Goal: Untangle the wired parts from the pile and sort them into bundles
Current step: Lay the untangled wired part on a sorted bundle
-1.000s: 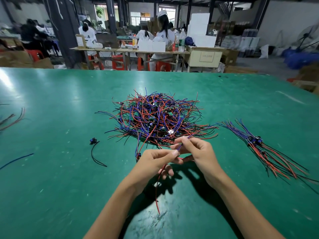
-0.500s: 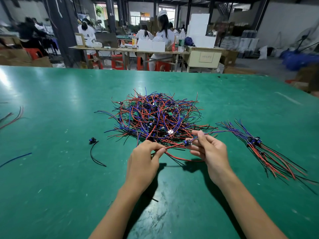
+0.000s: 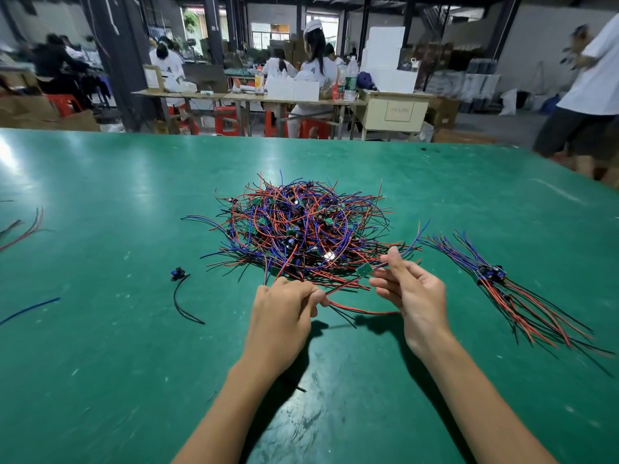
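Since the earlier frames the hands have drawn apart, pulling one wired part out of the tangle toward the lower centre of the frame. At centre right the right hand [image 3: 407, 296] pinches that wired part [image 3: 364, 270] beside its small green board, blue leads fanning off to the upper right. Just left of it, the left hand [image 3: 284, 311] pinches the part's red and black wires [image 3: 355, 309], which sag between the two hands. Behind them the pile [image 3: 301, 229] fills mid-frame on the green table [image 3: 100, 363]; a sorted bundle [image 3: 495, 276] lies at right. Best pull slowly, keeping a grip near the board, and stop if neighbouring strands lift.
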The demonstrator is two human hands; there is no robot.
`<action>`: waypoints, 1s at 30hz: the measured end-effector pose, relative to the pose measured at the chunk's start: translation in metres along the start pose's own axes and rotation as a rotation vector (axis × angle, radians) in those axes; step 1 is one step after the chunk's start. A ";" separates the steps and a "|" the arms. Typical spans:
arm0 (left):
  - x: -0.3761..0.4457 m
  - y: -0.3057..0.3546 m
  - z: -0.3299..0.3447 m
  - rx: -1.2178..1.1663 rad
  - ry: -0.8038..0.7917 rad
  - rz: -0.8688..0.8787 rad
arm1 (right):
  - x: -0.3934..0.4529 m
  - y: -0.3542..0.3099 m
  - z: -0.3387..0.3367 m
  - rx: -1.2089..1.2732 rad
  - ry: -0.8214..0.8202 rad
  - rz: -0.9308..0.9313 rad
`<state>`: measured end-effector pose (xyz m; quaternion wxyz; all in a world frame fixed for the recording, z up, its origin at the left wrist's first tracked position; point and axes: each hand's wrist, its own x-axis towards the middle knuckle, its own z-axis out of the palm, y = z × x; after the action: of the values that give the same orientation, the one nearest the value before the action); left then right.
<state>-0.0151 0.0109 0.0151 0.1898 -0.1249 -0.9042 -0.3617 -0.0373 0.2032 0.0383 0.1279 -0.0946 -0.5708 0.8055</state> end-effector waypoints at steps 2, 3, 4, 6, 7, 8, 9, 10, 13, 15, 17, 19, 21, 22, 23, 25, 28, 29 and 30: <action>0.000 0.001 0.000 0.005 -0.005 -0.001 | 0.000 0.000 -0.001 -0.004 0.004 0.005; 0.000 0.001 0.000 0.005 -0.003 -0.002 | 0.000 -0.001 -0.001 -0.006 0.005 0.006; 0.000 0.001 0.000 0.001 0.002 -0.003 | 0.000 -0.001 -0.001 -0.006 0.005 0.008; 0.001 0.002 -0.001 -0.008 0.013 -0.006 | 0.000 -0.001 -0.002 -0.001 0.005 0.018; 0.001 0.002 -0.001 -0.010 0.017 -0.006 | 0.000 -0.001 -0.002 0.002 0.000 0.026; 0.001 0.003 -0.001 -0.009 0.021 -0.005 | 0.000 -0.001 -0.002 0.001 -0.007 0.032; 0.001 0.003 0.000 -0.006 0.024 -0.003 | 0.000 -0.001 -0.003 -0.005 -0.014 0.033; 0.001 0.004 0.000 -0.003 0.028 0.000 | 0.000 -0.001 -0.003 -0.014 -0.019 0.030; 0.000 0.003 0.001 -0.012 0.048 0.015 | 0.001 -0.001 -0.004 -0.044 -0.014 0.004; 0.000 0.003 0.001 -0.036 0.070 0.035 | 0.002 -0.002 -0.005 -0.029 0.028 -0.019; 0.002 0.005 0.001 -0.053 0.123 0.042 | 0.006 -0.007 -0.007 0.019 0.098 -0.057; 0.003 0.005 -0.001 -0.023 0.216 0.029 | 0.011 -0.014 -0.013 -0.016 0.173 -0.109; 0.004 0.005 -0.004 0.032 0.301 -0.049 | 0.022 -0.027 -0.024 -0.175 0.238 -0.183; 0.004 0.004 -0.005 0.065 0.316 -0.116 | 0.030 -0.036 -0.032 -0.304 0.258 -0.240; 0.005 0.004 -0.005 0.101 0.309 -0.190 | 0.040 -0.046 -0.040 -0.479 0.270 -0.307; 0.004 0.004 -0.005 0.147 0.245 -0.334 | 0.062 -0.066 -0.055 -0.946 0.301 -0.401; 0.002 0.004 -0.005 0.200 0.138 -0.472 | 0.095 -0.079 -0.075 -1.477 0.352 -0.419; 0.001 0.004 -0.005 0.240 0.116 -0.488 | 0.104 -0.077 -0.083 -1.575 0.339 -0.395; 0.001 0.003 -0.005 0.279 0.103 -0.491 | 0.111 -0.071 -0.092 -1.659 0.313 -0.346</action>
<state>-0.0136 0.0097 0.0207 0.1577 0.1438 -0.9375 -0.2747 -0.1082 0.3429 0.0746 0.2156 -0.1791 -0.9570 0.0747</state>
